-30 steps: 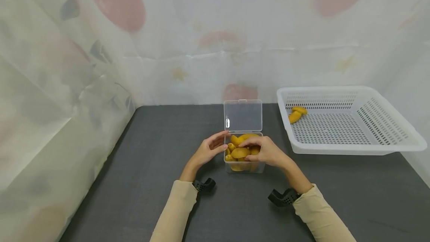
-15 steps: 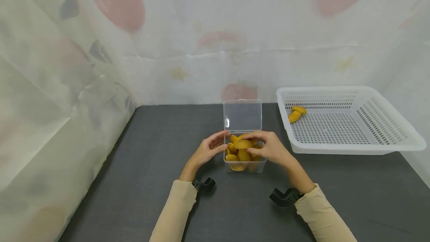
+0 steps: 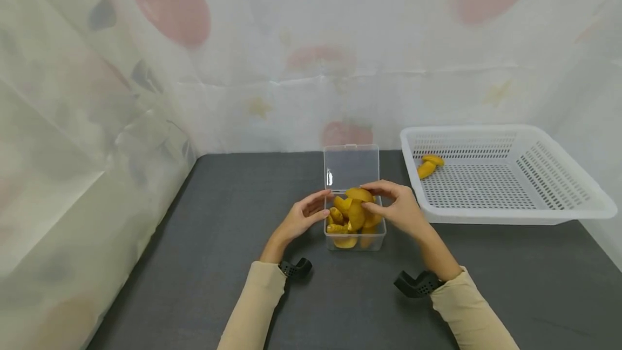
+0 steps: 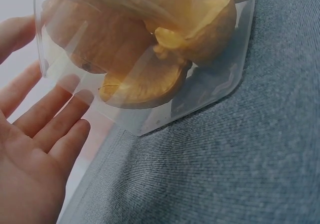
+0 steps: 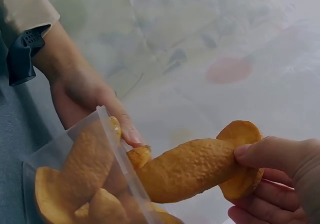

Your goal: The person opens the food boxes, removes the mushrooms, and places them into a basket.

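My right hand [image 3: 400,209] pinches a yellow-brown mushroom [image 3: 357,214] between thumb and fingers near its cap. In the right wrist view the mushroom's thick, bumpy stem [image 5: 187,169] points toward the box, its lower end over the rim. Several similar mushrooms [image 4: 145,84] fill the clear plastic box [image 3: 335,235], whose hinged lid [image 3: 352,169] stands raised at the back. Against the box's left wall lies my left hand [image 3: 297,221], its fingers [image 4: 55,114] nearly straight and touching the plastic. The mushrooms at the box's right are partly hidden by my right hand.
A white perforated basket [image 3: 515,213] stands at the back right, with a yellow mushroom [image 3: 430,166] in its left corner. Dark grey cloth covers the table [image 3: 233,204]. Patterned curtains [image 3: 272,85] hang behind and at the left.
My right hand has moved up and right. The mushroom in its grip has come higher out of the pile, cap uppermost. My left hand has stayed at the box wall.
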### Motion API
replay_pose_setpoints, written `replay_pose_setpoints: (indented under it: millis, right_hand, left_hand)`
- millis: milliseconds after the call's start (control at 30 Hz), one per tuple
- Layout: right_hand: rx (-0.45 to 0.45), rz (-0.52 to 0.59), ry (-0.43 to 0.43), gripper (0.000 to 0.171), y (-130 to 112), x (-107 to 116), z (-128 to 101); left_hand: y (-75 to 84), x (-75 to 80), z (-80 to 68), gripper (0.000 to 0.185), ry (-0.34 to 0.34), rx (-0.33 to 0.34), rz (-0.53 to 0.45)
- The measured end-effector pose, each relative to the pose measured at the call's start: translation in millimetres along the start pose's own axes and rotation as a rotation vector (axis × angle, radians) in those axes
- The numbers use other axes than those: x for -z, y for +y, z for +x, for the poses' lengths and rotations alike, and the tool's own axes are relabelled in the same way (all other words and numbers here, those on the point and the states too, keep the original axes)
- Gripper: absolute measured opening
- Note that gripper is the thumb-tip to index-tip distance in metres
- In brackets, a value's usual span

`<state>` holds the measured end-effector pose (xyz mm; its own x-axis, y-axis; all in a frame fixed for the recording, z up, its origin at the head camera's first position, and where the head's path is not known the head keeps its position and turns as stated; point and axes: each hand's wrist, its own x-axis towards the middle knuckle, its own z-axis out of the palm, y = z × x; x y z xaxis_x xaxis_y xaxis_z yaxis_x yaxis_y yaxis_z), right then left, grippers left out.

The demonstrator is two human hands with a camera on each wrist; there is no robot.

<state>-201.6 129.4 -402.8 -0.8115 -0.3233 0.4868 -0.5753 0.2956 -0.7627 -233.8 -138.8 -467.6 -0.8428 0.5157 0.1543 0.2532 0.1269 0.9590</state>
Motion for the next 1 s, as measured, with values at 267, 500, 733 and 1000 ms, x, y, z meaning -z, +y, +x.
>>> replay_pose_setpoints:
  millis: [267, 500, 733, 1000]
  right_hand:
    - [0.021, 0.006, 0.049, 0.032, 0, 15, 1]
    - [0.075, 0.047, 0.108, 0.033, -1, 39, 3]
    - [0.072, 0.070, 0.180, 0.033, -1, 64, -1]
    - [0.016, -0.002, 0.235, 0.032, 2, 87, -8]
  left_hand:
    - [-2.2, -0.8, -0.8, 0.055, 0.008, 0.002, -0.005]
    - [-3.2, -0.1, 1.8, 0.057, 0.001, -0.016, 0.008]
    - [-3.0, 0.0, 1.0, 0.056, -0.009, -0.038, 0.008]
    - [-3.0, 0.4, 1.3, 0.059, -0.005, -0.029, 0.007]
